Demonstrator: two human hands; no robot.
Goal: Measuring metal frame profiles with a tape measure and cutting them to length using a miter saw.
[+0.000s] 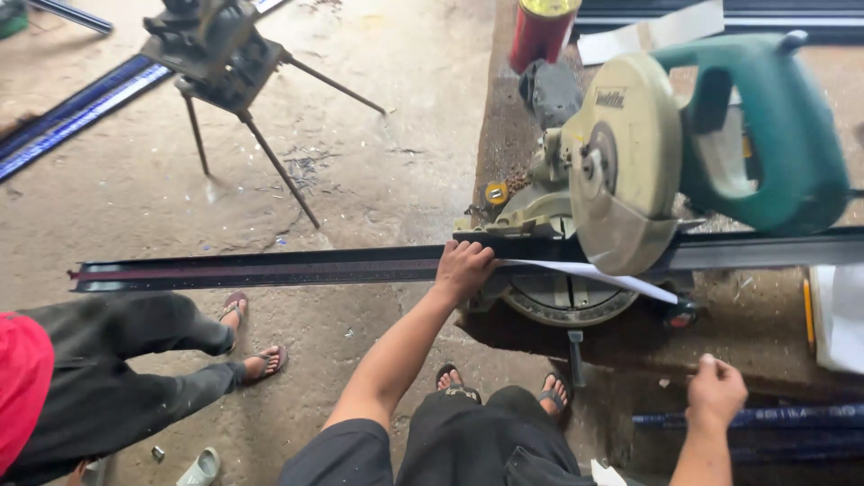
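Looking down from the head view, the left hand (pixel 463 268) presses on a long dark metal profile (pixel 270 267) at the centre of the frame, its fingers closed over the top edge. The profile lies across the base of a mitre saw (pixel 630 153) with a green motor housing, and it runs out to the left over the concrete floor (pixel 378 171) with no support under it. The right hand (pixel 715 391), lower right, is loosely curled and holds nothing; it hangs near the bench (pixel 765 333) edge.

The left hand sits just beside the blade guard, so a slip could bring it to the blade. The long free end may sag and pinch the cut. Another person's sandalled feet (pixel 256 346) stand near that free end.
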